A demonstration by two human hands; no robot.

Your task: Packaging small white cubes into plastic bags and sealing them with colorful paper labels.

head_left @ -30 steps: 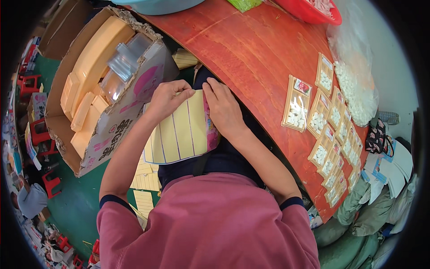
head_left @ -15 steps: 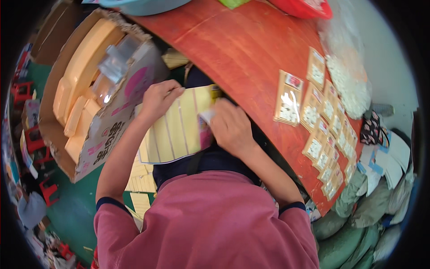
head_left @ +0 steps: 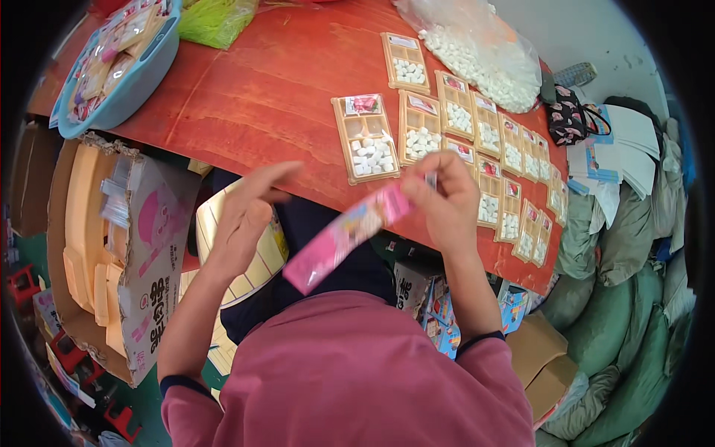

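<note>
My right hand (head_left: 450, 203) pinches one end of a long, narrow pink packet (head_left: 344, 240) with a printed pattern, which slants down to the left above my lap. My left hand (head_left: 247, 216) is raised with its fingers apart and nothing in it. Below it, a pale yellow striped sheet (head_left: 249, 261) rests by my left thigh, partly hidden by the hand and forearm. Just beyond my right hand, a tan compartment tray (head_left: 344, 138) holds white pellets and a small printed picture card.
Several similar trays (head_left: 488, 134) stand in rows on the red table (head_left: 261, 97). A clear bag of white pellets (head_left: 495, 67) lies behind them. At left are a blue basin (head_left: 138, 89) of packets and a carton (head_left: 160, 223) of tan trays. Green sacks (head_left: 625, 357) crowd the right.
My left hand has released the striped sheet. My right hand has moved off the sheet toward the table edge, lifting the pink packet. The view has swung rightward.
</note>
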